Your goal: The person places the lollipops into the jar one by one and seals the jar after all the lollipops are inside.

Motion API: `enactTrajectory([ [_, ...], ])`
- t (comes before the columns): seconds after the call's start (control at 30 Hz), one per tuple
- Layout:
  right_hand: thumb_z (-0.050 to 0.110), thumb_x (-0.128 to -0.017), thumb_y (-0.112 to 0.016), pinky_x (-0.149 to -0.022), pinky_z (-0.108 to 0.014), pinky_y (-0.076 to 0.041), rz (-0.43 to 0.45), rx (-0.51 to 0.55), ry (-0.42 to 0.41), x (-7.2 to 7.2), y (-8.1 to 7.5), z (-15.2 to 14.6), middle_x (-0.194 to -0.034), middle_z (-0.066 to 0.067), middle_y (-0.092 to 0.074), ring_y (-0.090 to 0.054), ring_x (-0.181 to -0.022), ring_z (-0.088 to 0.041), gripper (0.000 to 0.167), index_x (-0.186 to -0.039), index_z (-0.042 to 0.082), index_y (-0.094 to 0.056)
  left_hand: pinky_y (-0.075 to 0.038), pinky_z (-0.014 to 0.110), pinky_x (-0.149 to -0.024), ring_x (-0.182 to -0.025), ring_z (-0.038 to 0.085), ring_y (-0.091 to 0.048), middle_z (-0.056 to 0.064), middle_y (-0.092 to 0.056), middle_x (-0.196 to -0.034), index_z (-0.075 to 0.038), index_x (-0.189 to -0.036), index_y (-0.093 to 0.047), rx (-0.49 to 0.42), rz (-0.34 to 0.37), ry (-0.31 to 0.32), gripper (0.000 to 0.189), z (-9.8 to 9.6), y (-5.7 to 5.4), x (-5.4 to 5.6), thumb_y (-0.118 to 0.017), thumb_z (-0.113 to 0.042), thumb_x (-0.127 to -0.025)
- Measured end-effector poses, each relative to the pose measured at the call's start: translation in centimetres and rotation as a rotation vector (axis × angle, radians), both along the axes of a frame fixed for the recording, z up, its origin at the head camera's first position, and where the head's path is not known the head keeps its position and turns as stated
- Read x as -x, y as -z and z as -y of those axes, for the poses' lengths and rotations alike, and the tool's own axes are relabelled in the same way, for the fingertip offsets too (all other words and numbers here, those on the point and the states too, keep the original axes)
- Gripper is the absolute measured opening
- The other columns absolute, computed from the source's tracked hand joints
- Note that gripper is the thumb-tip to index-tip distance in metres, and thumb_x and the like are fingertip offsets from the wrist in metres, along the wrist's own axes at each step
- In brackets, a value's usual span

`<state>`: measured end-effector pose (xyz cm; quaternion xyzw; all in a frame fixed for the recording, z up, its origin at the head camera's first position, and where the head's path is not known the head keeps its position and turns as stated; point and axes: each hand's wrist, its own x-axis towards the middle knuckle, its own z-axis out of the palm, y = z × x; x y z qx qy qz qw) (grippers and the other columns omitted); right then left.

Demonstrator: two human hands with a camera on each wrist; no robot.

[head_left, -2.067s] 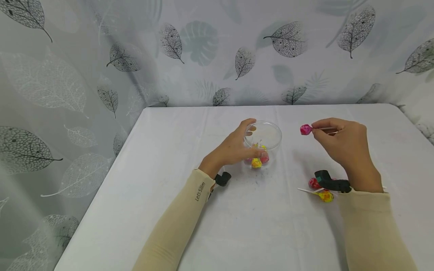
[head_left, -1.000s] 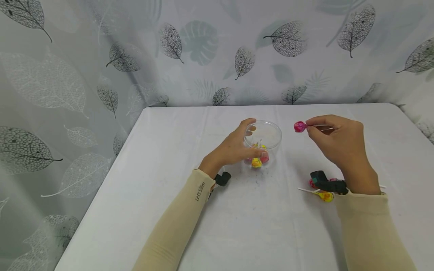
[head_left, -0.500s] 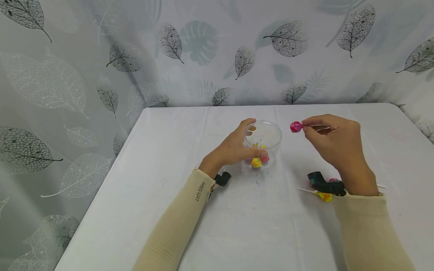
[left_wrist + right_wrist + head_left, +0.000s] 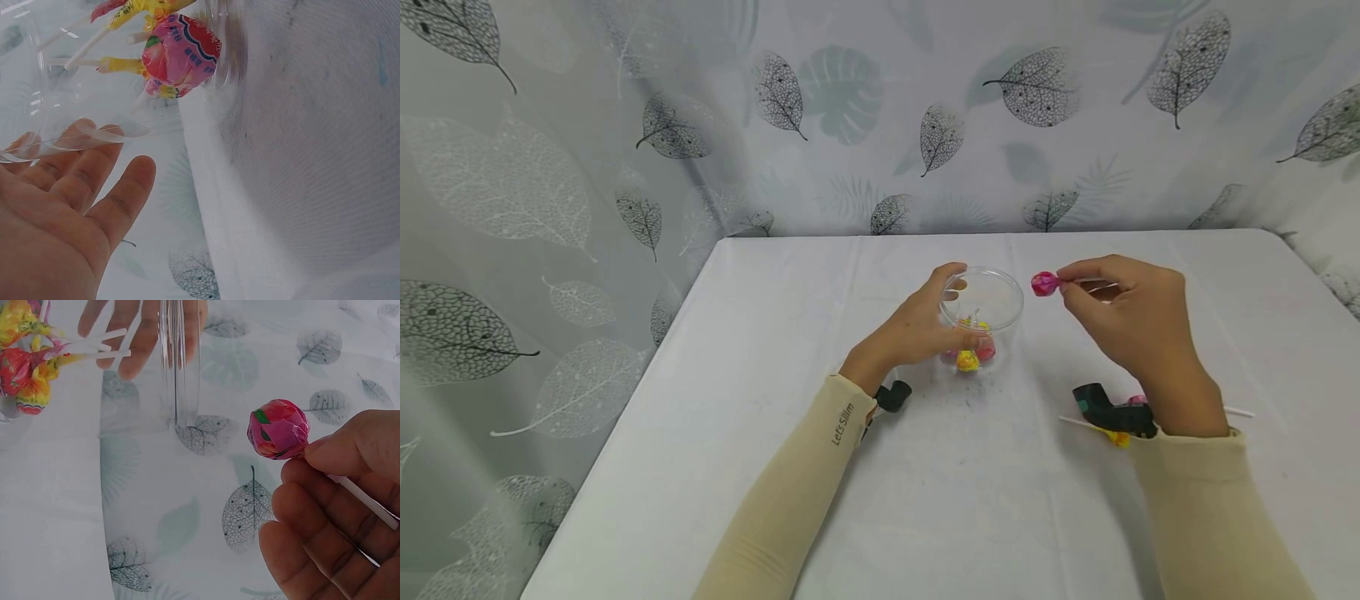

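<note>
My left hand (image 4: 917, 329) grips a clear round jar (image 4: 1017, 283) from the left, thumb in front and fingers behind. Inside the jar's lower part lie several wrapped lollipops, among them a yellow lollipop (image 4: 967, 361) and a pink lollipop (image 4: 182, 53). To the right of the jar and at about rim height, my right hand (image 4: 1131, 308) pinches a pink-wrapped lollipop (image 4: 279, 429) between thumb and index finger, just behind its head. The head points left toward the jar, and its white stick runs back under the curled fingers.
More lollipops lie on the white-covered table (image 4: 925, 500) beneath my right wrist: a yellow lollipop (image 4: 1120, 438) and a pink lollipop (image 4: 1138, 400), partly hidden by the black wrist camera (image 4: 1105, 408). A leaf-patterned curtain (image 4: 850, 167) stands behind and left of the table.
My right hand has moved left with the pink lollipop, bringing it closer to the jar. The left hand and the jar have stayed in place.
</note>
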<state>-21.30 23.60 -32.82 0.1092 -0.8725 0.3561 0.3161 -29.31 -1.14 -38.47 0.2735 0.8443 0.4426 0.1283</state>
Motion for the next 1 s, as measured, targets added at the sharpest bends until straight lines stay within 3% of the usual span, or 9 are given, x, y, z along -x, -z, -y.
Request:
enactTrajectory([
  [0.53,-0.006,-0.088,-0.068,-0.074,-0.002,-0.044,-0.076,-0.011,-0.061,0.0,0.0,0.6,-0.088,-0.015,-0.079,-0.051,-0.075,0.026,0.015,-0.095,-0.002,-0.081,-0.039,0.058,-0.116,-0.149,0.025,-0.043,0.004,-0.043,-0.161,-0.030,-0.161,-0.021,-0.009,0.010,0.002,0.104,-0.1,0.0,0.0,-0.088,-0.044,-0.083],
  [1.0,-0.010,-0.087,-0.069,-0.076,-0.002,-0.045,-0.078,-0.002,-0.096,0.0,-0.1,1.1,-0.088,-0.014,-0.079,-0.053,-0.077,0.024,0.015,-0.094,-0.003,-0.080,-0.040,0.056,-0.116,-0.147,0.019,-0.043,-0.002,-0.043,-0.160,-0.032,-0.161,-0.021,-0.001,0.021,-0.012,0.106,0.0,-0.1,0.0,-0.088,-0.049,-0.081],
])
